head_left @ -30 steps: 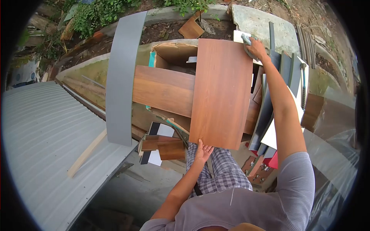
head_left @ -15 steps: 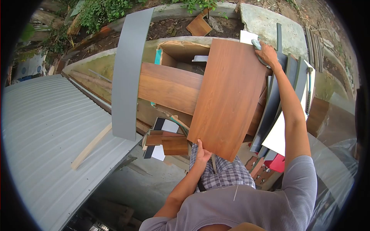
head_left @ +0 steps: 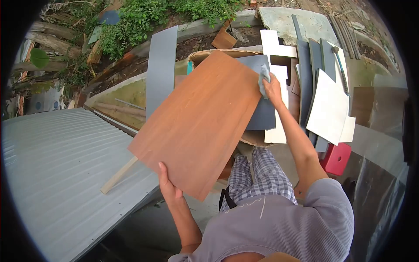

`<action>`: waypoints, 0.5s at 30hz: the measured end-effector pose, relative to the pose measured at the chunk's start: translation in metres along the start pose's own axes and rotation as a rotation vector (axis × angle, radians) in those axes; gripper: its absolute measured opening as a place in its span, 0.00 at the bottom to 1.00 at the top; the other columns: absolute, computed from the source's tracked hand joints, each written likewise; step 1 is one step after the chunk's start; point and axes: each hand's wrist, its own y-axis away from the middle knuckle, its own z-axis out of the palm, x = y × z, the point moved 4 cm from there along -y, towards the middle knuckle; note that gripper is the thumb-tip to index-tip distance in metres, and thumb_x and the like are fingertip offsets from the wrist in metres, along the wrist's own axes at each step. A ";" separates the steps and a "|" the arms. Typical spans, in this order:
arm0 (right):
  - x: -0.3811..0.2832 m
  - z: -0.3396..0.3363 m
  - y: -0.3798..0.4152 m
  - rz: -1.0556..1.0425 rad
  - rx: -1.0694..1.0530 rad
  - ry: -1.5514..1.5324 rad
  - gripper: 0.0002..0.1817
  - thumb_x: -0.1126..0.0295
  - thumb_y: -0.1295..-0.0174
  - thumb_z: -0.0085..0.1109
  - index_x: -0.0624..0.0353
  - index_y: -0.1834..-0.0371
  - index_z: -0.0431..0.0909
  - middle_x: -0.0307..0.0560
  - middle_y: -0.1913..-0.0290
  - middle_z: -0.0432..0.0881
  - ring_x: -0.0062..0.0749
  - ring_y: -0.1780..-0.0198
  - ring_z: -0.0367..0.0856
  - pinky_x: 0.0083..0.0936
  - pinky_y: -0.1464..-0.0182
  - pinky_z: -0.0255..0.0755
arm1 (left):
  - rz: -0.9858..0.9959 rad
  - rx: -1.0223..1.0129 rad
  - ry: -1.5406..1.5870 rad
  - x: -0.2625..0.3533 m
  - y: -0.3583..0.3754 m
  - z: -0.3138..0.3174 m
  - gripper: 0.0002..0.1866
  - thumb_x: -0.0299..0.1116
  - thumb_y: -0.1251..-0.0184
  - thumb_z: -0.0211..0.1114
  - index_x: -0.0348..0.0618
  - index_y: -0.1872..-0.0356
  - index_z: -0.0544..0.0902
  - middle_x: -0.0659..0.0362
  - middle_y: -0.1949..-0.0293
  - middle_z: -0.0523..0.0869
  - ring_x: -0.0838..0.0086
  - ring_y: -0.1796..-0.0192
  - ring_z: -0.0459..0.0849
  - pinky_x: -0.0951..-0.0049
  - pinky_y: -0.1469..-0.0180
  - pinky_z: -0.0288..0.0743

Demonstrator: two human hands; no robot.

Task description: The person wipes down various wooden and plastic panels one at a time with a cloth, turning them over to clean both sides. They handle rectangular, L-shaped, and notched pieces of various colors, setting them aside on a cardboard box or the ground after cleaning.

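A large brown wood-grain board [head_left: 200,122] is held up at a slant in front of me. My left hand [head_left: 171,185] grips its lower edge, thumb on the upper face and the other fingers hidden beneath. At the board's upper right corner, my right hand [head_left: 273,91] is closed round a crumpled grey-blue cloth [head_left: 263,81], which lies against the corner. Under the board, a dark grey panel [head_left: 263,115] and white panels [head_left: 279,135] show beyond its right edge.
A corrugated metal sheet [head_left: 56,166] spreads out at left, with a wooden stick [head_left: 118,177] on it. Behind the board stands a long grey panel [head_left: 161,61]. Stacked panels [head_left: 329,105], a hammer [head_left: 341,72] and a red stool [head_left: 337,159] are at right.
The wood-grain board has swung left and tilted, with both hands moving left along with it. Dark grey and white panels now show where the board was.
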 end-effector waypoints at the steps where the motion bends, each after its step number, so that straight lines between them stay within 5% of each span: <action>1: -0.024 0.010 0.036 -0.067 -0.033 -0.100 0.23 0.67 0.47 0.52 0.65 0.47 0.70 0.62 0.54 0.77 0.48 0.52 0.76 0.32 0.48 0.67 | 0.013 -0.012 -0.008 0.010 0.008 0.005 0.29 0.45 0.34 0.56 0.37 0.39 0.62 0.51 0.43 0.71 0.65 0.44 0.73 0.64 0.44 0.70; 3: -0.104 0.018 0.121 -0.227 -0.127 -0.333 0.24 0.72 0.48 0.54 0.62 0.45 0.70 0.62 0.54 0.76 0.53 0.50 0.75 0.33 0.47 0.67 | 0.183 -0.057 -0.134 0.028 0.022 0.014 0.26 0.42 0.34 0.56 0.34 0.41 0.65 0.51 0.47 0.74 0.68 0.47 0.76 0.68 0.48 0.73; 4: -0.138 0.024 0.166 -0.212 -0.335 -0.426 0.27 0.74 0.50 0.57 0.61 0.43 0.68 0.60 0.51 0.76 0.53 0.49 0.74 0.34 0.47 0.66 | 0.214 -0.048 -0.136 0.033 0.027 0.012 0.26 0.42 0.34 0.56 0.34 0.41 0.65 0.51 0.47 0.74 0.68 0.47 0.76 0.68 0.48 0.73; 6: -0.199 0.039 0.262 -0.524 -0.660 -0.602 0.30 0.71 0.50 0.62 0.51 0.41 0.68 0.49 0.35 0.62 0.51 0.36 0.61 0.43 0.37 0.56 | 0.292 -0.006 -0.191 0.043 0.036 -0.006 0.22 0.39 0.33 0.55 0.34 0.45 0.68 0.54 0.50 0.76 0.70 0.50 0.77 0.71 0.52 0.74; 8: -0.231 0.053 0.341 -0.959 -0.805 -0.173 0.31 0.65 0.47 0.60 0.43 0.37 0.65 0.46 0.32 0.56 0.49 0.31 0.52 0.50 0.34 0.46 | 0.205 0.066 -0.208 0.050 0.047 -0.045 0.19 0.35 0.35 0.56 0.34 0.48 0.70 0.55 0.52 0.78 0.72 0.51 0.78 0.71 0.50 0.73; 9: -0.225 0.065 0.341 -0.975 -0.794 -0.181 0.31 0.65 0.47 0.60 0.43 0.37 0.65 0.46 0.32 0.56 0.49 0.31 0.52 0.50 0.34 0.46 | 0.273 0.037 -0.204 0.056 0.059 -0.043 0.19 0.34 0.35 0.57 0.34 0.48 0.70 0.55 0.52 0.78 0.72 0.51 0.78 0.70 0.50 0.72; 11: -0.183 0.103 0.308 -0.795 -0.631 -0.243 0.28 0.60 0.46 0.60 0.34 0.40 0.67 0.44 0.31 0.55 0.55 0.31 0.50 0.63 0.37 0.43 | 0.344 0.008 -0.200 0.069 0.086 -0.044 0.19 0.34 0.36 0.57 0.34 0.47 0.70 0.55 0.51 0.78 0.72 0.50 0.78 0.70 0.49 0.72; 14: -0.074 0.135 0.214 -0.306 -0.338 0.020 0.32 0.52 0.42 0.52 0.61 0.39 0.63 0.56 0.40 0.67 0.51 0.38 0.62 0.50 0.40 0.55 | 0.267 -0.030 -0.176 0.085 0.123 -0.066 0.20 0.33 0.37 0.57 0.35 0.47 0.70 0.54 0.51 0.78 0.71 0.49 0.77 0.70 0.49 0.72; 15: -0.046 0.137 0.192 0.087 -0.468 0.078 0.29 0.51 0.42 0.50 0.59 0.41 0.66 0.58 0.43 0.68 0.52 0.39 0.63 0.52 0.43 0.58 | 0.246 -0.033 -0.178 0.088 0.134 -0.071 0.19 0.33 0.37 0.57 0.34 0.47 0.70 0.54 0.51 0.78 0.71 0.49 0.77 0.70 0.49 0.72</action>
